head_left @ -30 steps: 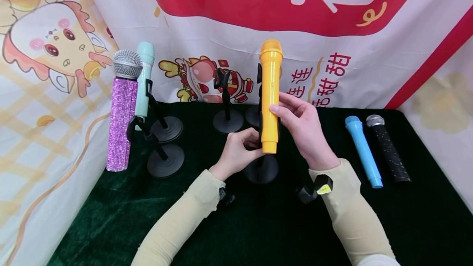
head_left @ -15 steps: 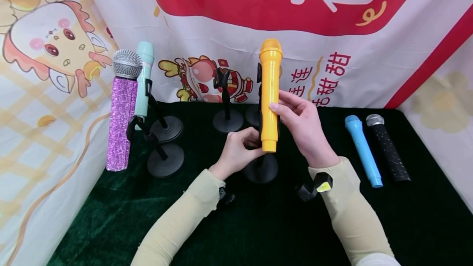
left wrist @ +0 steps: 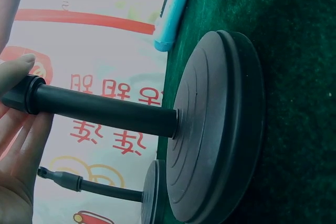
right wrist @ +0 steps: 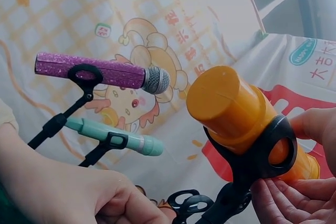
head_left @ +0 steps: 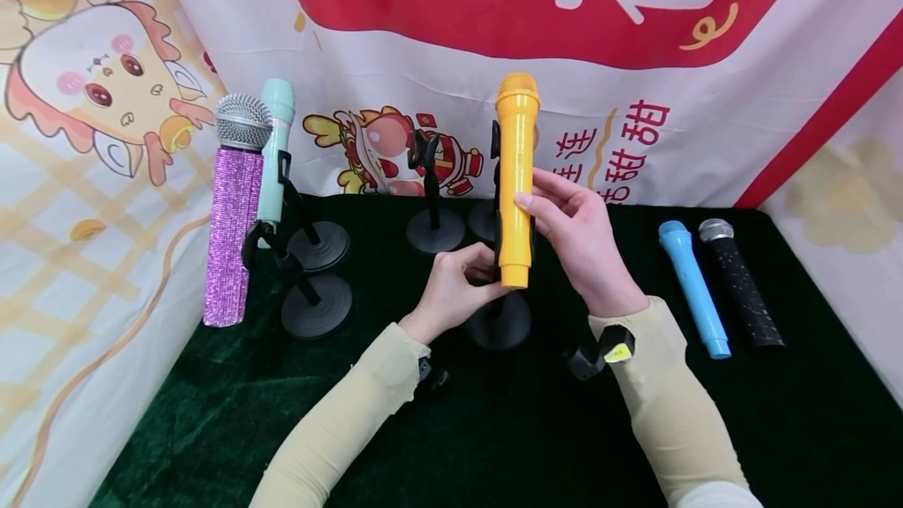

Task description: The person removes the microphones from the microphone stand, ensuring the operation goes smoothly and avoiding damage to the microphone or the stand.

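Observation:
A yellow microphone (head_left: 516, 179) sits upright in the black clip (right wrist: 252, 156) of a desk stand. My right hand (head_left: 582, 249) pinches its body from the right, thumb on the front and fingers behind. My left hand (head_left: 455, 288) grips the stand just under the clip. In the left wrist view, thumb and fingers close round the collar at the top of the stand's post (left wrist: 105, 108), and its round base (left wrist: 210, 129) is on the green cloth. The microphone's bottom end sticks out below the clip.
At left, a purple glittery microphone (head_left: 233, 237) and a mint microphone (head_left: 271, 171) sit in stands. Behind, a stand without a microphone (head_left: 434, 232) is by the printed backdrop. On the right lie a blue microphone (head_left: 694, 288) and a black speckled one (head_left: 741, 284).
The yellow microphone has risen very slightly in the clip, with my right hand moving up a little alongside it. My left hand stays in place on the stand.

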Demonstrator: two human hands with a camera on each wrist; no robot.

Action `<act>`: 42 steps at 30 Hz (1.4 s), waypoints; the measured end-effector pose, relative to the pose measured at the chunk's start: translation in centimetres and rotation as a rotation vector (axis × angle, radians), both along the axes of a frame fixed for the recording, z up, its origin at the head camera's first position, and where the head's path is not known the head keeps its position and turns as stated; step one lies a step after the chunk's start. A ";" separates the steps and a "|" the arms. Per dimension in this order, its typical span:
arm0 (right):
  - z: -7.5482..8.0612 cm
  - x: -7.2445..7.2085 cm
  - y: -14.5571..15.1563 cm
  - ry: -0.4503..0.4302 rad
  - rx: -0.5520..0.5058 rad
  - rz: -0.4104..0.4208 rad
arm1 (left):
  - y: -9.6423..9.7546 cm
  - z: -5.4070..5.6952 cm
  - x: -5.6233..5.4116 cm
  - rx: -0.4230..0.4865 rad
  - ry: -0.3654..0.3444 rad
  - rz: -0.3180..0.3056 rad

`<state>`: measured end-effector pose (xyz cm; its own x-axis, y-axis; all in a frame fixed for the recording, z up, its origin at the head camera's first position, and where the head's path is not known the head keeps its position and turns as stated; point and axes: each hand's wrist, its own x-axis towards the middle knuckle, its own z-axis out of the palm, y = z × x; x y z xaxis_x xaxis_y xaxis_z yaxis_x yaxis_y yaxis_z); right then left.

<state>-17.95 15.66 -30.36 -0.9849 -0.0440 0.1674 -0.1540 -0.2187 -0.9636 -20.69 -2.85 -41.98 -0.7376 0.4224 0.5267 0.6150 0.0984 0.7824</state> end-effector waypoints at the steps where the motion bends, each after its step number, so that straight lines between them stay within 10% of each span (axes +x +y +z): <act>1: 0.0 0.0 0.0 0.000 -0.001 0.000 | 0.0 0.0 0.0 0.001 -0.002 -0.001; 42: 0.4 -1.1 0.0 0.017 -0.031 -0.017 | 0.1 -0.2 0.0 0.008 -0.007 -0.005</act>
<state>-19.04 15.66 -29.97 -0.9824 -0.0217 0.1856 -0.1747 -0.2459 -0.9534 -20.70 -2.79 -42.14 -0.7391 0.4218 0.5251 0.6103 0.0894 0.7871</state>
